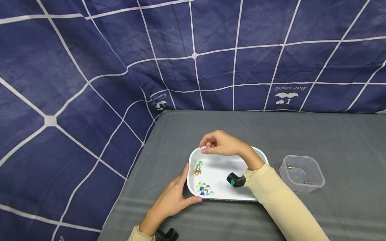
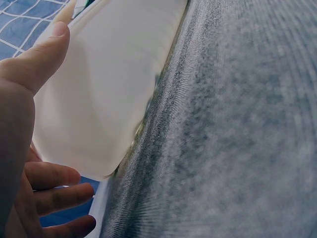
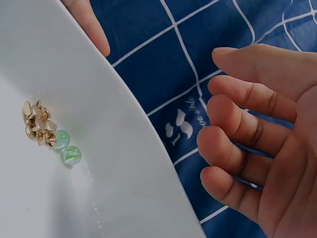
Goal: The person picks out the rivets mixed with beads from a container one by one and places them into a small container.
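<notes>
A white tray [image 1: 221, 190] lies on the grey cloth, with small gold metal pieces [image 1: 197, 171] and two green marbles [image 3: 71, 155] grouped near its far-left corner. Several glass marbles [image 1: 205, 189], blue, green and yellow, cluster at its near-left corner. My left hand [image 1: 173, 197] rests against the tray's left end, thumb on the near rim and fingers stretched along the side. Above the far rim hovers my right hand [image 1: 224, 144], its fingers loosely bent. Nothing sits between those fingers in the right wrist view.
To the right of the tray stands a clear plastic box [image 1: 302, 170] with a few gold metal pieces [image 1: 307, 182] inside. A blue curtain [image 1: 217, 70] with white lines hangs behind and to the left of the grey cloth [image 1: 346, 144].
</notes>
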{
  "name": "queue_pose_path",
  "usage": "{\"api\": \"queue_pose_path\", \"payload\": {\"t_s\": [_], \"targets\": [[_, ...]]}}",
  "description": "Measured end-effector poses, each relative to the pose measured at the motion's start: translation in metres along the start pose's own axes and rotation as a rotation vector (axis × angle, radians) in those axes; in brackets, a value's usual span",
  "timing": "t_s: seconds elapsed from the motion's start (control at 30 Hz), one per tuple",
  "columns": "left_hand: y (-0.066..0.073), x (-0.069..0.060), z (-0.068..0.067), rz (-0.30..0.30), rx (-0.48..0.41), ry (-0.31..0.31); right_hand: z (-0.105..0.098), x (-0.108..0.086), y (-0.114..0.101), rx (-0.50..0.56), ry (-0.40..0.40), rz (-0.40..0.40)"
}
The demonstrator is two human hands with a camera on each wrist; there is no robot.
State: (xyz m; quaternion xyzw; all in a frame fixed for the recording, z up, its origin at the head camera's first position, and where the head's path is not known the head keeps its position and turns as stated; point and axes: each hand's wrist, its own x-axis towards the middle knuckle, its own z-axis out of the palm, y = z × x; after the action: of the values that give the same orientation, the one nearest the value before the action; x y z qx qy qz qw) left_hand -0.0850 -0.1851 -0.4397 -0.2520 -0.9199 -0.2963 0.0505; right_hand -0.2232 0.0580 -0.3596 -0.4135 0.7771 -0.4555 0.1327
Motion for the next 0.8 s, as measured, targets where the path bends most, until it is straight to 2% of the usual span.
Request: {"api": "queue_pose_path", "payload": {"t_s": [0.3, 0.8], "targets": [[-0.0012, 0.0005, 0.0014, 0.017, 0.008, 0.014, 0.0016, 0.0008, 0.0031, 0.008, -0.039, 0.051], [0.0007, 0.0002, -0.0007, 0.005, 0.000, 0.007, 0.0077, 0.0013, 0.0082, 0.014, -0.111, 0.062]]}}
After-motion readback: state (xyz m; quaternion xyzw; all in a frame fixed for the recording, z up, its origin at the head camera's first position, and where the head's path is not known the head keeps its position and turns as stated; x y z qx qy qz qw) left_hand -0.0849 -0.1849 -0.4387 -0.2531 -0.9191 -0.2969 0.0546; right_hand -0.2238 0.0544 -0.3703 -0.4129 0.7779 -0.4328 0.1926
